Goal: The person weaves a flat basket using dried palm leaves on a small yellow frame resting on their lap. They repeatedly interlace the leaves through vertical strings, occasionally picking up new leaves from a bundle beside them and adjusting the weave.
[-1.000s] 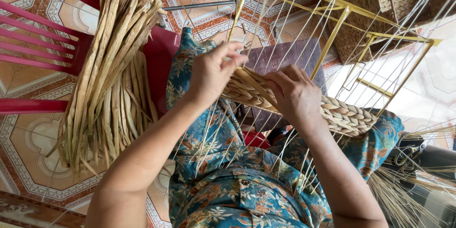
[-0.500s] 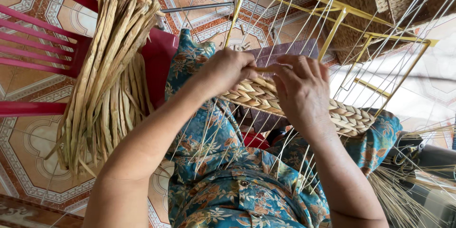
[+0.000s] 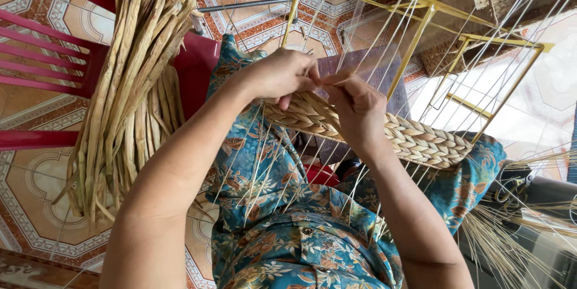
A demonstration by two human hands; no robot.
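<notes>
Head view: left hand point(image 3: 282, 75) and right hand point(image 3: 356, 108) meet at the top edge of a woven band point(image 3: 415, 140), thick plaited straw-coloured fibre, chunky herringbone texture, lying across the lap. Both hands curled, fingertips pressed together, pinching a strand at the weave edge. Thin pale stakes point(image 3: 384, 36) fan upward through a yellow metal frame point(image 3: 421, 15). Bundle of flat dried reeds point(image 3: 129, 96), tan-green and stiff, leans on a red plastic chair point(image 3: 48, 54) at left. Loose fine straw point(image 3: 499, 241) lower right. Floor point(image 3: 36, 199) is patterned terracotta-and-white tile. Lap covered by teal floral fabric point(image 3: 282, 229). Versus a second ago: left hand has dropped from above the band and closed in against the right; hands were apart, now touching.
</notes>
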